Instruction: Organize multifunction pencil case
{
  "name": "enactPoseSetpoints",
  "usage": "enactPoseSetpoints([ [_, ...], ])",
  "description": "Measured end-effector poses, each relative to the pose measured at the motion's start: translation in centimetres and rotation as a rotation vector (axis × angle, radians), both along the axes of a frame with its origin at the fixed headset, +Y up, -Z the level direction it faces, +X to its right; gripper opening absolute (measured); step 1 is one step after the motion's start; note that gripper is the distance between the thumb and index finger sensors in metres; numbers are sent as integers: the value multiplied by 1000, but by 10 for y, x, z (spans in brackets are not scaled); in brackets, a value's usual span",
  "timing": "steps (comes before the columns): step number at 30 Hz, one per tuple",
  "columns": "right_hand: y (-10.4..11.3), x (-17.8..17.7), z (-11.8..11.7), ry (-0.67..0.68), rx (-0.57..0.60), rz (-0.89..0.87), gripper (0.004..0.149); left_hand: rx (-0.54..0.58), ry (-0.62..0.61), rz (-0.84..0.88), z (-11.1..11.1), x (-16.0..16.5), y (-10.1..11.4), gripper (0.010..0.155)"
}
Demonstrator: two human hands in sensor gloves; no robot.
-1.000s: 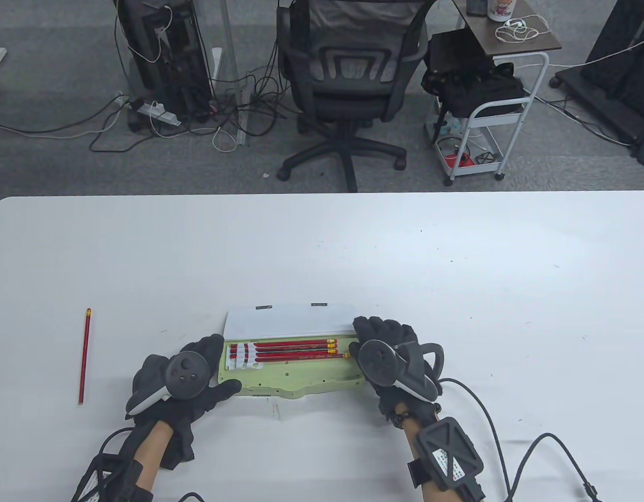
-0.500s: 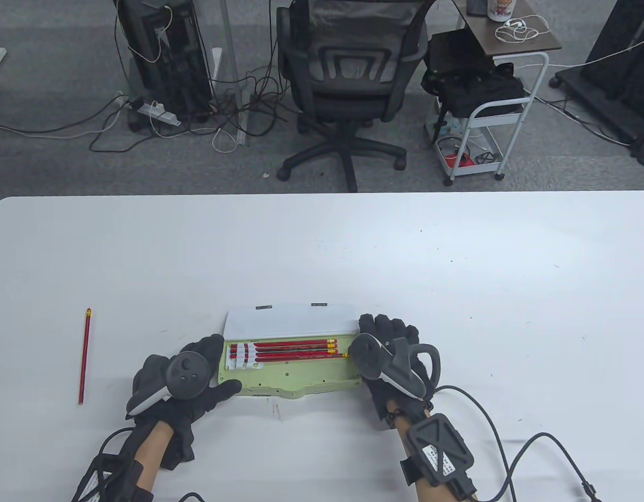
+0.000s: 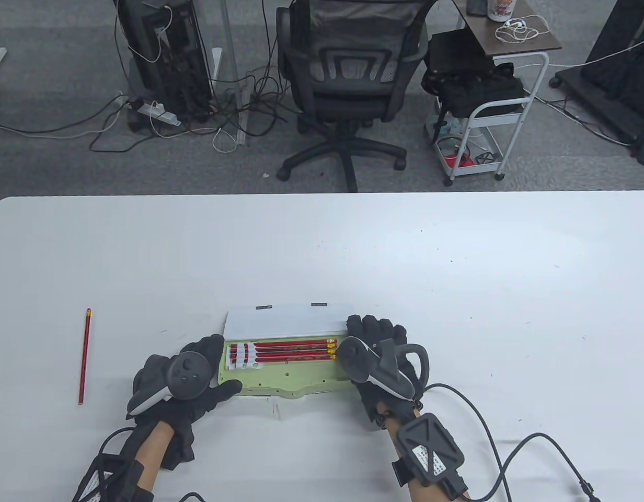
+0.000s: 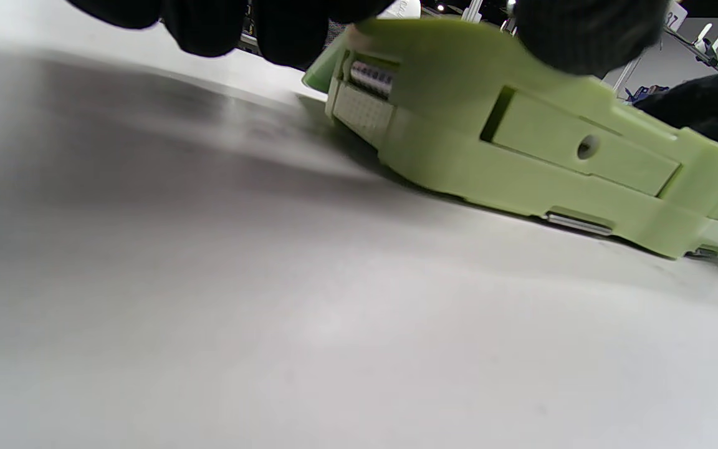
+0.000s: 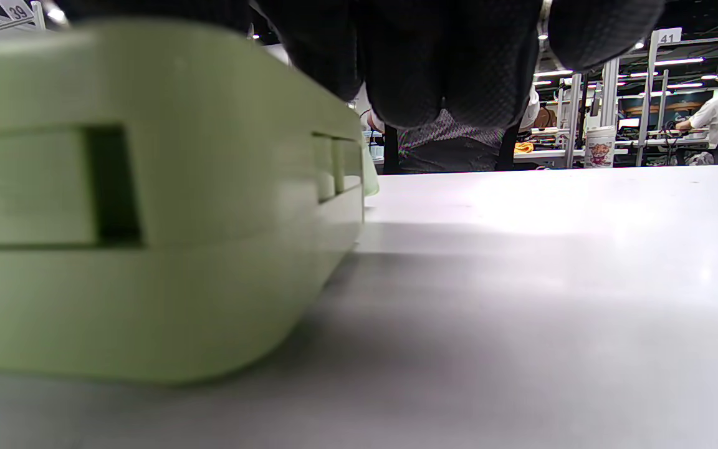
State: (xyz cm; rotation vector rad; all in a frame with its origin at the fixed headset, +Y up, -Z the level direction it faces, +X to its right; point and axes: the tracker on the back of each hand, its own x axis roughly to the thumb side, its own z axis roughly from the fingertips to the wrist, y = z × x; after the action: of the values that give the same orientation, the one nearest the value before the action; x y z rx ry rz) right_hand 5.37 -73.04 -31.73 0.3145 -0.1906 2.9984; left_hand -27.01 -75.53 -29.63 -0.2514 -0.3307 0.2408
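A pale green pencil case (image 3: 296, 376) lies open near the table's front edge, its white lid (image 3: 285, 320) tilted back. Three red pencils (image 3: 293, 349) lie side by side in it, eraser ends to the right. My left hand (image 3: 225, 366) grips the case's left end, thumb on the front edge and fingers behind; the left wrist view shows the case (image 4: 521, 143) under those fingers (image 4: 284, 31). My right hand (image 3: 371, 329) rests over the case's right end by the erasers. In the right wrist view its fingers (image 5: 446, 62) hang beside the case's end (image 5: 147, 206).
A loose red pencil (image 3: 84, 355) lies on the white table (image 3: 458, 272) far to the left of the case. Glove cables (image 3: 489, 418) trail at the front right. An office chair (image 3: 348, 78) and a white cart (image 3: 489, 120) stand beyond the far edge.
My right hand has moved left over the case's right end. The front pencil, which stuck out to the right, now lines up with the other two. The left hand has not moved.
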Motion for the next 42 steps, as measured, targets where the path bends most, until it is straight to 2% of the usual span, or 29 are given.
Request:
enactPoseSetpoints([
  [8,0,-4,2,6,12,16,69,0,1,-11,0,1,0,97],
  [15,3,11,0,10,-17,-46,72,-1,4,-14,1,1,0,97],
  [24,-1,46,-6,116,-234,-252,85,-5,10,-11,1,2,0,97],
  [32,-12,42,-8,195,-401,-185,95,-5,10,-11,1,2,1,97],
  [42,-12,40,-8,189,-382,-154,95,-10,29,-16,0,-2,6,95],
])
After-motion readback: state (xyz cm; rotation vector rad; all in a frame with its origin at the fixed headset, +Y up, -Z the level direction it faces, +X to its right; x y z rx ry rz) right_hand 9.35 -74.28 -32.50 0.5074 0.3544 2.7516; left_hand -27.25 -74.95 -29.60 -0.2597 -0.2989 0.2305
